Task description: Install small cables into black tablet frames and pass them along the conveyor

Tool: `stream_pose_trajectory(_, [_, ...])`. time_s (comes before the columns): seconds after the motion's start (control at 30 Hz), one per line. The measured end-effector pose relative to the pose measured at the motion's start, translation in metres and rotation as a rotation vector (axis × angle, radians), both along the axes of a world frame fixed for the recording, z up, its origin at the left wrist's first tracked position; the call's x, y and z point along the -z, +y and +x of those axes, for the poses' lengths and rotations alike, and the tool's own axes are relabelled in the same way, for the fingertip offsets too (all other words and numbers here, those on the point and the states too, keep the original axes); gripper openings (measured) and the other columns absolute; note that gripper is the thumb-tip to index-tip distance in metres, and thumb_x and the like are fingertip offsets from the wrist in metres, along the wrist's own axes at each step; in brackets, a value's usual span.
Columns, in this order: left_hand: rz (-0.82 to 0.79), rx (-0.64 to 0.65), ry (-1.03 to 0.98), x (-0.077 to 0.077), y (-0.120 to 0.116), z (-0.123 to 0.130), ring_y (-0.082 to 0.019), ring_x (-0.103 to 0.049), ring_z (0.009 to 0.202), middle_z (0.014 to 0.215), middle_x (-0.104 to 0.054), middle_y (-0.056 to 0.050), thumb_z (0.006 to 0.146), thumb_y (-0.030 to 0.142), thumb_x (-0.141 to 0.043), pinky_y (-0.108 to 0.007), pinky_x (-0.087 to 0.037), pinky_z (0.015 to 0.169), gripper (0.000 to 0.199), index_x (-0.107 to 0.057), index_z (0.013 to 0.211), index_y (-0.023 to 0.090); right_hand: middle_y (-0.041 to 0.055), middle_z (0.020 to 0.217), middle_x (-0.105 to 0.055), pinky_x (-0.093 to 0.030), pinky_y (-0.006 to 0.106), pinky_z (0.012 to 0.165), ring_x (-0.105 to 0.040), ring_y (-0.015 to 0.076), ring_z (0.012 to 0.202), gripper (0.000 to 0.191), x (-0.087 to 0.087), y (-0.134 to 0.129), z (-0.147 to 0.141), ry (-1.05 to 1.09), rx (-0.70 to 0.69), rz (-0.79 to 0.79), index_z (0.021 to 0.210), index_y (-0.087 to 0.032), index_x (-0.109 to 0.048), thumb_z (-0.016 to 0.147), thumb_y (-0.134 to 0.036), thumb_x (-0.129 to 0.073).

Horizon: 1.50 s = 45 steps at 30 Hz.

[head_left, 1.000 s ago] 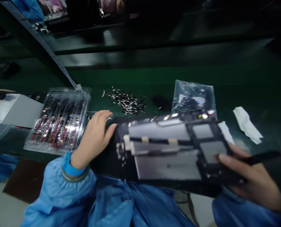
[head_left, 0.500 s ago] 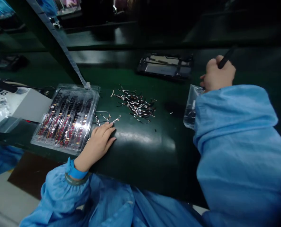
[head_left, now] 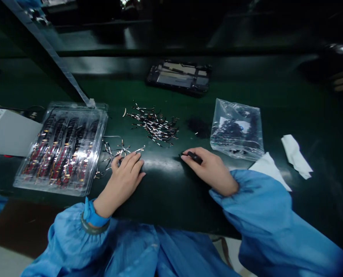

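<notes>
My left hand (head_left: 124, 180) lies on the green tabletop with fingers stretched out, at the edge of a loose scatter of small cable pieces (head_left: 109, 156). Its fingertips are over or touching a few of them; I cannot tell which. My right hand (head_left: 210, 168) is closed around a black pen-like tool (head_left: 194, 157), whose dark tip is low over the table. Between and beyond both hands lies a denser pile of short black cables with silvery ends (head_left: 161, 127). A small heap of tiny black parts (head_left: 198, 127) sits right of that pile.
A clear plastic tray (head_left: 86, 184) with rows of parts stands at left, by a white box (head_left: 11, 132). Right of centre lies a clear bag of black pieces (head_left: 231, 144), with white wipes (head_left: 296, 156) beyond. A dark tray (head_left: 178, 79) is at the back.
My right hand, with the black tool, has come from the far right down to the table's middle, uncovering the bag and wipes. My left hand stays by the loose cables. The view has shifted right.
</notes>
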<state>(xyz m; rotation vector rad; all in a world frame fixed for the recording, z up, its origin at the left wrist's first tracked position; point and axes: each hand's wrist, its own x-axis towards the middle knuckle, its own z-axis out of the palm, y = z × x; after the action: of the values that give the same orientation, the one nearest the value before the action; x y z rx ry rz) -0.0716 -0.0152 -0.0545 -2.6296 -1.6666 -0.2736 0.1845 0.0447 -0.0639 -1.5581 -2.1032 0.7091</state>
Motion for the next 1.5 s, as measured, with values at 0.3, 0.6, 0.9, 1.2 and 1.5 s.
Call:
stream_pose_trajectory(0.3, [-0.038,0.078,-0.039,0.004,-0.006,0.009,-0.026,-0.049,0.121,0.127,-0.058,-0.013,0.094,0.025,-0.043,-0.052,-0.021,0.106,0.026,-0.055,0.115,0.015,0.0053,0.092,-0.062,-0.050,0.032,0.071,-0.062,0.0203,0.084,0.021,0.006,0.006,-0.002,-0.149,-0.223,0.065,0.100,-0.024,-0.061,0.089,-0.024,-0.044])
stream_pose_trajectory(0.6, [-0.069,0.107,-0.076,0.003,-0.007,0.013,-0.027,-0.049,0.121,0.127,-0.057,-0.013,0.094,0.026,-0.044,-0.052,-0.025,0.106,0.027,-0.055,0.115,0.015,0.0054,0.086,-0.066,-0.050,0.031,0.070,-0.063,0.0205,0.079,0.020,-0.004,0.015,0.010,-0.108,-0.142,0.009,0.089,-0.022,-0.060,0.088,-0.039,-0.048])
stream_pose_trajectory(0.9, [-0.076,0.166,-0.069,0.009,-0.015,0.026,-0.026,-0.045,0.125,0.133,-0.052,-0.014,0.094,0.030,-0.044,-0.052,-0.025,0.106,0.030,-0.054,0.118,0.014,0.0051,0.086,-0.063,-0.049,0.029,0.070,-0.061,0.0185,0.080,0.018,0.005,0.009,0.011,-0.086,-0.205,0.087,0.092,-0.021,-0.061,0.089,-0.034,-0.048])
stream_pose_trajectory(1.2, [-0.078,0.170,-0.058,0.011,-0.018,0.036,-0.027,-0.042,0.127,0.133,-0.051,-0.015,0.092,0.032,-0.046,-0.051,-0.029,0.105,0.034,-0.053,0.119,0.012,0.0026,0.084,-0.062,-0.047,0.025,0.070,-0.061,0.0150,0.079,0.011,0.012,-0.011,-0.039,0.006,-0.166,0.110,0.089,-0.020,-0.060,0.087,-0.017,-0.049])
stream_pose_trajectory(1.5, [-0.095,0.157,-0.060,0.011,-0.020,0.035,-0.026,-0.044,0.126,0.129,-0.055,-0.013,0.094,0.032,-0.043,-0.052,-0.029,0.104,0.035,-0.051,0.123,0.013,0.0029,0.084,-0.063,-0.045,0.022,0.064,-0.061,0.0140,0.077,0.015,0.016,-0.011,-0.056,-0.081,-0.177,0.251,0.090,-0.018,-0.064,0.090,-0.022,-0.049])
